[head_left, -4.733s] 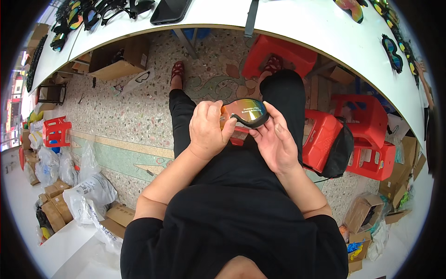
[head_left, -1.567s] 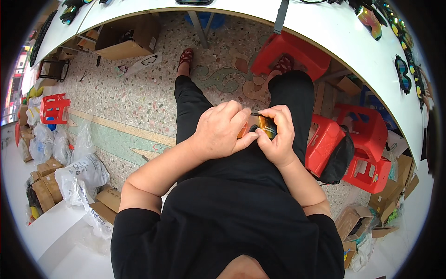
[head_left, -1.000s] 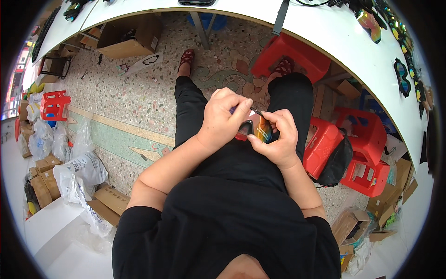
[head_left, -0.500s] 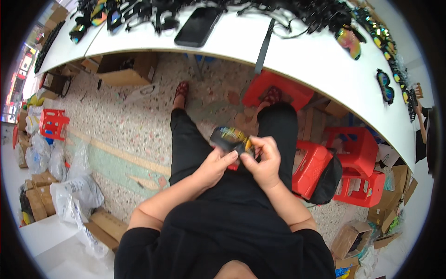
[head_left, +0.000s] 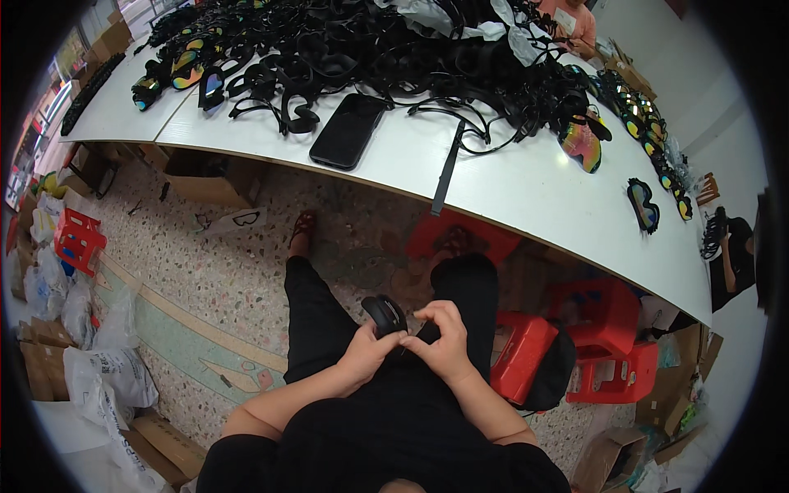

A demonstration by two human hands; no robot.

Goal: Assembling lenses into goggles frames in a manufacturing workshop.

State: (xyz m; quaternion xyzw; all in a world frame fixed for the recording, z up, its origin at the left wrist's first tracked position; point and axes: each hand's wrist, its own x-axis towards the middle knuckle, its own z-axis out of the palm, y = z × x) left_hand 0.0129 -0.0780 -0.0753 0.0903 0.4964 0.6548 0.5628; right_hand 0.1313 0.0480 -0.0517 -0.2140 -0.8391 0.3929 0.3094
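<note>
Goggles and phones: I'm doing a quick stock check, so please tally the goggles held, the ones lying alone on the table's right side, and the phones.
Held goggles, in the left hand: 1
Lone goggles on the right: 1
Black phone: 1
Total: 3
Heaped goggles are too tangled to count.

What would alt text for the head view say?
A person's left hand holds black goggles over their legs, the right hand close by; beyond, a black phone and heaped goggles lie on a white table.
</note>
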